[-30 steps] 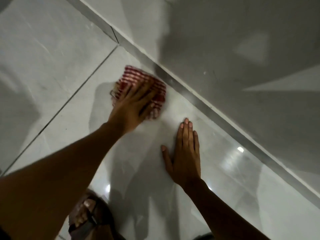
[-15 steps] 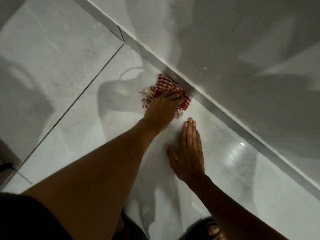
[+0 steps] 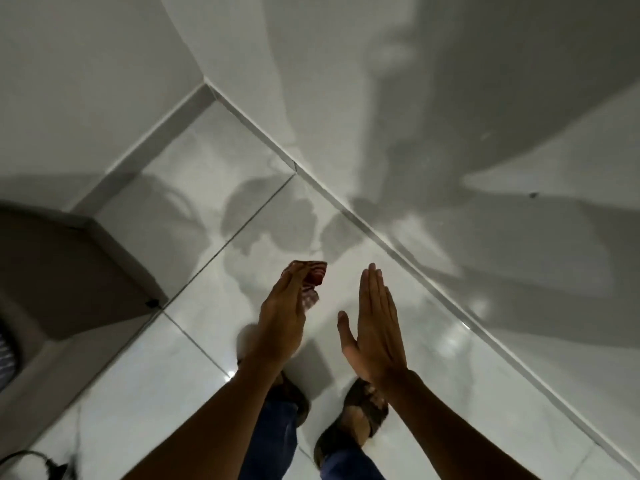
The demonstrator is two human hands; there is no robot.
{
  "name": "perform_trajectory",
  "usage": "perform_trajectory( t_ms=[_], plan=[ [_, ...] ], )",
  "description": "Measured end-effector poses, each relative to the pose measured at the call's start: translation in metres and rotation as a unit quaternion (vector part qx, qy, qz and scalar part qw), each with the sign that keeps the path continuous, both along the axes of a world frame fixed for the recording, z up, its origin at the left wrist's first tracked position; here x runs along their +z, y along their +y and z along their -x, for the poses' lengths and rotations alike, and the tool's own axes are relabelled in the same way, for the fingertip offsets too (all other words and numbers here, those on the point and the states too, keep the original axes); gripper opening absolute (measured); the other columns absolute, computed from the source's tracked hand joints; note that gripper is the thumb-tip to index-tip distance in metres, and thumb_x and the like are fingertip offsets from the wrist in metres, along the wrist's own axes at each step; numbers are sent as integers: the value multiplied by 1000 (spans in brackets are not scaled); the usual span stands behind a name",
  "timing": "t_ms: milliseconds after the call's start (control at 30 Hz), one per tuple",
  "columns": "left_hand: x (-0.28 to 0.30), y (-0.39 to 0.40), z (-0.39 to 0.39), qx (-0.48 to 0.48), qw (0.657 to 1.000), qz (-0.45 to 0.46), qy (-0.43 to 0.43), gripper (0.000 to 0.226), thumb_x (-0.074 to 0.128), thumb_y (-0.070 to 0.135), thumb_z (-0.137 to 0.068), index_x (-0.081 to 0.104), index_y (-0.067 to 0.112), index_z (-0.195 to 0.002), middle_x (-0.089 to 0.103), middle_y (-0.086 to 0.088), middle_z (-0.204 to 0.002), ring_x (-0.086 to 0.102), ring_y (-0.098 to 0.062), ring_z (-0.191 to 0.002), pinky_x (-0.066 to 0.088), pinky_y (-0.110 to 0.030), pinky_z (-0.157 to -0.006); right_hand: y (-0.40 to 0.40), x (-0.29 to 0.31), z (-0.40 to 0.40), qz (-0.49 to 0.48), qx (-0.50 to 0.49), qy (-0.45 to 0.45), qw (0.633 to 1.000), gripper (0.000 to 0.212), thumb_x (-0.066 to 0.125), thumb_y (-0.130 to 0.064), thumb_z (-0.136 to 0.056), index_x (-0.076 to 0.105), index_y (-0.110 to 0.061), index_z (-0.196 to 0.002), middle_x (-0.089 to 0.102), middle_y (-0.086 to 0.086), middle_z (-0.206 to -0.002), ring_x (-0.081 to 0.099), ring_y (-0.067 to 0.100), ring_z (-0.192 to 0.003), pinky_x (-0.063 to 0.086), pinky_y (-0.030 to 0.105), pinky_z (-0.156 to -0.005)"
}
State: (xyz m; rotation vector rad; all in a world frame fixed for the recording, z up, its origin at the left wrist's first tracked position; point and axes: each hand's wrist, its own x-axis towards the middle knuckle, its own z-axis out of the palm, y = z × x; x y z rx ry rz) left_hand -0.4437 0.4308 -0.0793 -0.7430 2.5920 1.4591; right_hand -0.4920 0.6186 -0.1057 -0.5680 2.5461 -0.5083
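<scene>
A gap lies open between the left hand (image 3: 282,323), gripping a cloth (image 3: 314,273), and the flat right hand (image 3: 374,334). Ahead, bare floor (image 3: 214,161) runs to the far corner — 2 walls (image 3: 450,98) close it. A dark cabinet (image 3: 69,271) blocks the left edge; 2 sandals (image 3: 360,417) stand below.

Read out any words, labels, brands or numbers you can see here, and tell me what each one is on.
There are none to read. The checked cloth held in the left hand shows only a red and white pattern, no label. The floor tiles, the wall and the sandals show no lettering.
</scene>
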Motion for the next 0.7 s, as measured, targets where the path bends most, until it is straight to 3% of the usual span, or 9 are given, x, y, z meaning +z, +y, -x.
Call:
perform_trajectory(
  t_ms=[100, 200, 267, 333, 400, 467, 533, 633, 700],
  plan=[
    [74, -8, -1, 68, 997, -24, 3, 48, 58, 8, -110, 53, 26, -154, 63, -3, -145, 69, -21, -129, 63, -44, -104, -18, 61, 4, 24, 16, 31, 999, 87, 40, -47, -113, -2, -6, -177, -7, 10, -188, -5, 22, -176, -4, 31, -140],
    [147, -21, -6, 127, 992, -13, 17, 45, 53, 18, -113, 50, 34, -154, 62, -4, -150, 67, -26, -133, 60, -50, -107, -41, 120, 3, 62, 42, 25, 997, 88, 40, -49, -112, -6, -9, -177, -11, 7, -188, -8, 19, -175, -7, 30, -140],
    [181, -32, -19, 136, 990, 12, 34, 46, 49, 38, -111, 45, 34, -157, 62, -7, -151, 66, -32, -134, 59, -53, -108, -62, 155, -4, 86, 57, 23, 994, 87, 37, -49, -112, -6, -10, -177, -12, 5, -188, -8, 18, -176, -5, 32, -141],
    [212, -50, -36, 172, 985, 12, 25, 63, 37, 68, -106, 42, 35, -159, 64, -9, -148, 70, -33, -128, 62, -55, -101, -87, 191, -13, 115, 75, 45, 989, 85, 40, -45, -112, 1, -7, -178, -4, 8, -189, -1, 22, -176, 2, 36, -142],
    [237, -69, -55, 221, 975, 14, 25, 76, 28, 82, -100, 43, 36, -159, 67, -8, -146, 74, -28, -119, 66, -52, -94, -116, 222, -24, 141, 92, 53, 984, 83, 42, -42, -112, 5, -5, -177, 1, 10, -189, 3, 24, -176, 8, 41, -143],
    [259, -87, -76, 251, 967, 26, 44, 82, 27, 81, -99, 45, 29, -159, 64, -4, -151, 72, -16, -121, 63, -38, -102, -144, 245, -34, 168, 99, 61, 979, 83, 44, -40, -111, 10, -4, -177, 6, 11, -188, 7, 24, -176, 13, 44, -143],
    [273, -109, -102, 274, 960, 31, 57, 68, 36, 64, -106, 48, 25, -159, 63, 2, -149, 69, -6, -118, 60, -21, -98, -172, 260, -47, 200, 111, 69, 971, 84, 51, -37, -110, 13, -2, -176, 10, 12, -188, 11, 25, -176, 18, 47, -142],
    [275, -146, -142, 318, 945, 18, 78, 43, 52, 33, -112, 52, 26, -155, 71, 1, -129, 74, -9, -97, 59, -18, -70, -216, 272, -68, 204, 139, 77, 966, 87, 53, -36, -110, 7, -4, -177, 5, 8, -189, 7, 24, -176, 18, 47, -142],
    [274, -175, -172, 355, 931, 24, 77, 46, 49, 43, -111, 55, 25, -153, 73, -1, -130, 73, -8, -97, 58, -21, -71, -249, 273, -87, 196, 163, 81, 963, 87, 48, -39, -111, 4, -6, -178, 2, 7, -189, 4, 22, -176, 16, 46, -142]
  ],
)
